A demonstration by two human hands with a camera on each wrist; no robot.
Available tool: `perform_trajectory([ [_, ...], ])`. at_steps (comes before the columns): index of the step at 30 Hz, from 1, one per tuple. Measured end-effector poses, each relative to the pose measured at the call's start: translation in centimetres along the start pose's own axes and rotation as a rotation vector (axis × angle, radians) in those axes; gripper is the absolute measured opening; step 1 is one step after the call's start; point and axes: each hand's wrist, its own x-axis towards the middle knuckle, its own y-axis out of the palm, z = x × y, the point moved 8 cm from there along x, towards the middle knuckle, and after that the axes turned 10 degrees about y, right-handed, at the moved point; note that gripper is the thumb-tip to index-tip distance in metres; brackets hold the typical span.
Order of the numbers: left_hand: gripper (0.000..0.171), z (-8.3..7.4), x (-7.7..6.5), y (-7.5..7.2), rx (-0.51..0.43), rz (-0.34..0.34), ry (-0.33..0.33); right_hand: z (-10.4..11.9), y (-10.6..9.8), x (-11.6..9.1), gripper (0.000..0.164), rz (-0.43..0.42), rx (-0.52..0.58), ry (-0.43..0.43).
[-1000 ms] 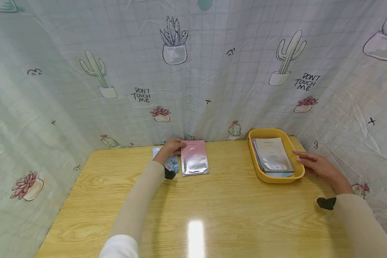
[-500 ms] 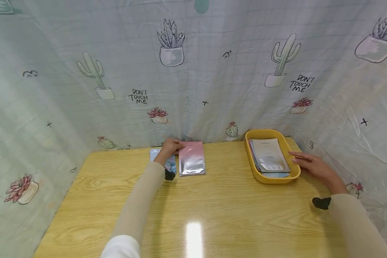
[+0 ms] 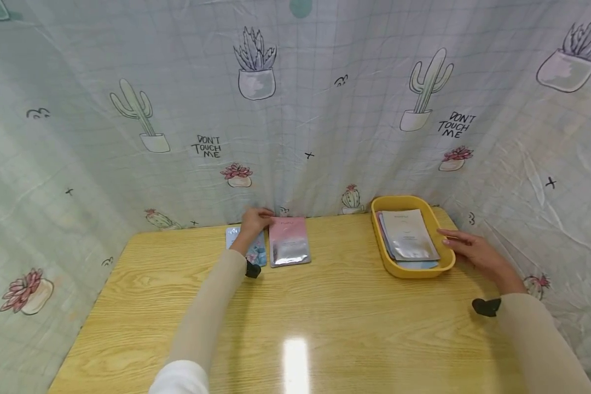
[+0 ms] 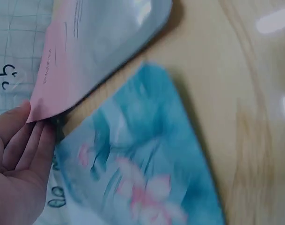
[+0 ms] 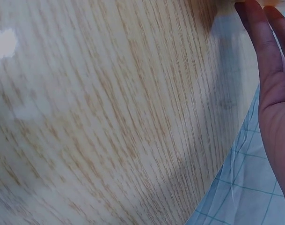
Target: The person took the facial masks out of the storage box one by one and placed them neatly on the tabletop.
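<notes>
In the head view my left hand (image 3: 253,223) reaches to the back of the table. Its thumb and fingers pinch a corner of a pink-and-silver sheet mask packet (image 3: 289,241), plain in the left wrist view, where the pink packet (image 4: 62,70) spans the upper left. Partly under my left forearm lies a blue packet with pink flowers (image 4: 147,187). My right hand (image 3: 480,257), fingers extended, touches the right rim of a yellow plastic tray (image 3: 418,272). Inside it several packets are stacked, a white-and-silver one (image 3: 410,235) on top.
The wooden table (image 3: 349,317) reflects a bright light near its front. A cactus-print curtain (image 3: 300,109) hangs behind and on both sides, meeting the table's back edge close to the packets and the tray.
The head view has shifted slightly, so everything sits a little further left. My left fingers have drawn back to the pink packet's far left corner. My right hand stays at the tray rim.
</notes>
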Motion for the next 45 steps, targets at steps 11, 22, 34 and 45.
perform_trajectory([
  [11, 0.029, -5.7, -1.0, 0.0, 0.196, 0.174, 0.226, 0.0, -0.3, 0.4, 0.058, -0.005, -0.012, -0.001],
  [22, 0.03, -13.8, -1.0, 6.7, 0.145, 0.31, 0.423, 0.2, 0.1, 0.2, 0.054, 0.035, 0.024, -0.046],
  [34, 0.031, -22.3, -0.1, 14.9, 0.349, 0.495, 0.602, 0.2, 0.1, -0.1, 0.056, 0.032, 0.033, -0.016],
  [45, 0.031, -25.8, 0.9, 19.9, 0.284, 0.566, 0.556, 0.4, 0.2, -0.1, 0.057, 0.032, 0.037, -0.012],
])
